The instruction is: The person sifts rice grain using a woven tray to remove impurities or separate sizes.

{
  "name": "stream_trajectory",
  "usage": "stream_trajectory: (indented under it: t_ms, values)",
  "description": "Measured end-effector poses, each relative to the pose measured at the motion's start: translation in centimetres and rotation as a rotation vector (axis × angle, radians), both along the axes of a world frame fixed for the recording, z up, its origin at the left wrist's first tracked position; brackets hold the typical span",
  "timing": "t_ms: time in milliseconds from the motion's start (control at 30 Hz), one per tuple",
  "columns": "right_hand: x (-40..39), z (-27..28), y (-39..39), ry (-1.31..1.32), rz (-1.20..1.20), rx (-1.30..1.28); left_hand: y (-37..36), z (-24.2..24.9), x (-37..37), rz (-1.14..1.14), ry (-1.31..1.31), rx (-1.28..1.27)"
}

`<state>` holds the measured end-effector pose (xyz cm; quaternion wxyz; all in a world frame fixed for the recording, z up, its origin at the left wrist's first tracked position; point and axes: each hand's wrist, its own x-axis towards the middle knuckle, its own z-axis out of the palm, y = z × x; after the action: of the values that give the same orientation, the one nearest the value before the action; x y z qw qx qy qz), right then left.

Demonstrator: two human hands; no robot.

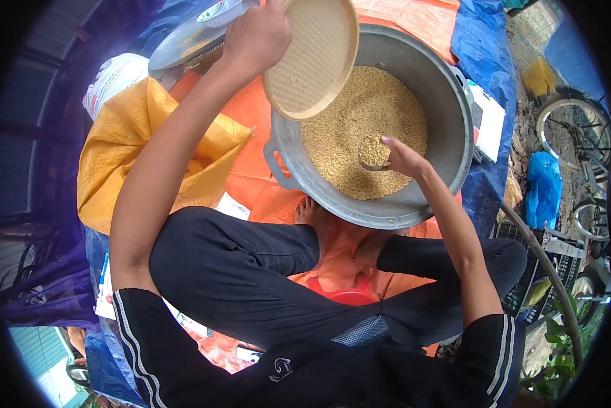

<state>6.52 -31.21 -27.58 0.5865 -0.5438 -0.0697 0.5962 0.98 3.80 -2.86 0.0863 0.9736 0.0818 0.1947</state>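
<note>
A big grey metal pot stands before my feet, its floor covered with golden grain. My left hand is closed on the edge of a round beige sieve, which is tilted over the pot's left side. Nothing but a few specks shows on its mesh. My right hand reaches into the pot, with thumb and fingers around the rim of a small cup. Grain fills that cup, and it sits low against the heap.
A yellow woven sack stands left of the pot, near a metal lid. Orange tarp lies under the pot and blue tarp around it. A red basin sits between my legs. Bicycles stand at the right.
</note>
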Motion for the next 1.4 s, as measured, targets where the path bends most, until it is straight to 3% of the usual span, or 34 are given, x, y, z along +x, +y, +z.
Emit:
stream_trajectory:
  t_ms: [67,200,367,500,567,667,733,800,867,933,1000,1067,1133,1200,1267,1400]
  values:
    - [0.1,0.6,-0.5,-0.048,-0.047,-0.128,0.0,-0.3,0.0,0.062,0.075,-0.072]
    - [0.0,2.1,-1.9,-0.040,-0.134,-0.141,0.2,-0.9,-0.1,0.040,0.147,-0.018]
    - [0.2,3.5,-3.5,-0.016,-0.236,-0.131,1.6,-3.2,-0.2,-0.016,0.158,-0.166]
    - [-0.8,10.4,-2.7,-0.122,-0.328,-0.044,3.2,-7.8,-0.5,-0.047,0.108,-0.275]
    - [-0.8,13.0,-2.1,-0.168,-0.401,0.018,2.1,-8.4,-2.0,0.024,0.309,-0.497]
    - [-1.1,17.8,-1.0,-0.246,-0.494,0.095,0.1,-9.9,-3.1,0.129,0.425,-0.628]
    - [-1.2,20.1,0.4,-0.668,-0.522,-0.027,-0.9,-12.7,-3.3,0.072,0.371,-0.693]
    - [-1.2,20.7,1.3,-0.761,-0.543,-0.019,-1.6,-13.6,-3.6,0.039,0.350,-0.731]
    - [-1.6,21.2,2.2,-1.208,-0.452,-0.229,-2.5,-13.6,-3.8,-0.040,0.386,-0.812]
    - [-2.9,22.6,3.0,-1.290,-0.458,-0.266,-3.7,-13.2,-4.3,-0.048,0.372,-0.804]
    - [-3.3,22.6,3.5,-1.831,-0.341,-0.275,-4.7,-12.7,-4.6,-0.073,0.313,-0.866]
    - [-3.7,23.4,3.6,-1.912,-0.315,-0.214,-5.1,-11.8,-4.8,-0.066,0.312,-0.866]
    - [-4.0,24.2,3.5,-2.160,-0.197,-0.189,-5.2,-11.7,-4.8,-0.072,0.274,-0.889]
    - [-4.0,24.4,3.3,-2.163,-0.164,-0.181,-5.0,-11.8,-4.6,-0.053,0.263,-0.903]
    - [-3.9,24.7,3.0,-2.339,-0.003,-0.156,-4.8,-12.1,-4.5,-0.033,0.253,-0.918]
    - [-3.6,24.6,1.6,-2.480,-0.121,-0.093,-4.3,-12.5,-4.5,-0.030,0.243,-0.949]
